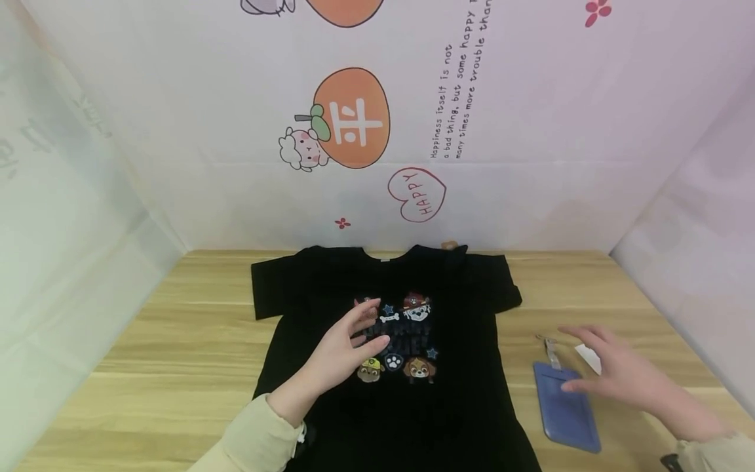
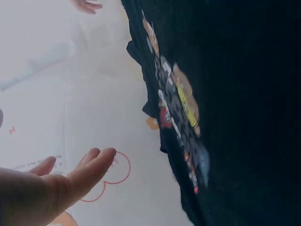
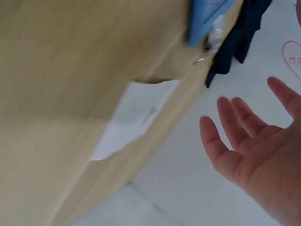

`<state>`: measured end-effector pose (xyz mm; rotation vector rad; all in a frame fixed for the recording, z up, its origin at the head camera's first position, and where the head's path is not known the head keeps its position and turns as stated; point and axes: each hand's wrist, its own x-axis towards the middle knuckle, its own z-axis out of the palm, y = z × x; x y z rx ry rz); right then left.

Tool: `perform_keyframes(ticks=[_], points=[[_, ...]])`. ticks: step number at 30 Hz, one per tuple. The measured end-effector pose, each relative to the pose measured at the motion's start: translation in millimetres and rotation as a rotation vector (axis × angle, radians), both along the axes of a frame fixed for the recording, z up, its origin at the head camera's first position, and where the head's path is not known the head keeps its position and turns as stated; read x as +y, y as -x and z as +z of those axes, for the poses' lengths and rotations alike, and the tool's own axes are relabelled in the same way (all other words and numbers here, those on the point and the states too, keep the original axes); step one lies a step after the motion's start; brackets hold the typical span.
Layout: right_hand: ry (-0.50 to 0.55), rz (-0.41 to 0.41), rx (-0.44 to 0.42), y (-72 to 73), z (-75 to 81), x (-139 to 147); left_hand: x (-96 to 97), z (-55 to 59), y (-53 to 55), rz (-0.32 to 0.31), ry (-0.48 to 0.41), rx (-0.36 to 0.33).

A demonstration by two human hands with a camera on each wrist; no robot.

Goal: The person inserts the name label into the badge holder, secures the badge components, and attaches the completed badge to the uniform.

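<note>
A black T-shirt [image 1: 460,393] with cartoon dog prints lies spread on the wooden table, its neckline toward the back wall. Over its printed chest hovers my left hand [image 1: 342,347], fingers loosely extended and holding nothing; the left wrist view shows the hand [image 2: 70,188] apart from the cloth. To the right of the shirt lies a blue badge holder [image 1: 566,410] with a clear strap and metal clip [image 1: 551,354]. My right hand [image 1: 619,373] is above it, fingers relaxed and spread, with nothing in them. A white slip of paper [image 3: 134,117] rests beside the holder, partly hidden by that hand in the head view.
The wooden table [image 1: 159,354] meets a white printed cloth wall [image 1: 253,203] at the back, with more white cloth hanging at the left and right sides. A small brown shape [image 1: 449,245] shows behind the shirt's shoulder.
</note>
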<state>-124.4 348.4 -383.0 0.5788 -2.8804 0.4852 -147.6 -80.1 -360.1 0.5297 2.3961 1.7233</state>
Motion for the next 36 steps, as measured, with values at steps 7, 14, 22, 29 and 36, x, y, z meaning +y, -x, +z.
perform_keyframes(ticks=[7,14,22,29,36], points=[[0.002,0.003,-0.213,-2.4,-14.6,8.5,0.7,-5.1,-1.2,-0.033,-0.078,-0.126],[-0.051,0.073,-0.125,-2.5,-31.0,10.6,2.6,-11.5,-0.2,-0.065,-0.149,-0.253],[-0.104,0.059,-0.192,1.4,-28.7,5.5,11.1,-14.3,-1.5,-0.093,-0.162,-0.284],[-0.136,0.044,-0.210,2.7,-26.2,-0.1,11.9,-14.2,-2.8,-0.087,-0.168,-0.291],[-0.177,0.022,-0.202,4.9,-26.1,-1.5,10.0,-13.6,-1.9,-0.064,-0.214,-0.300]])
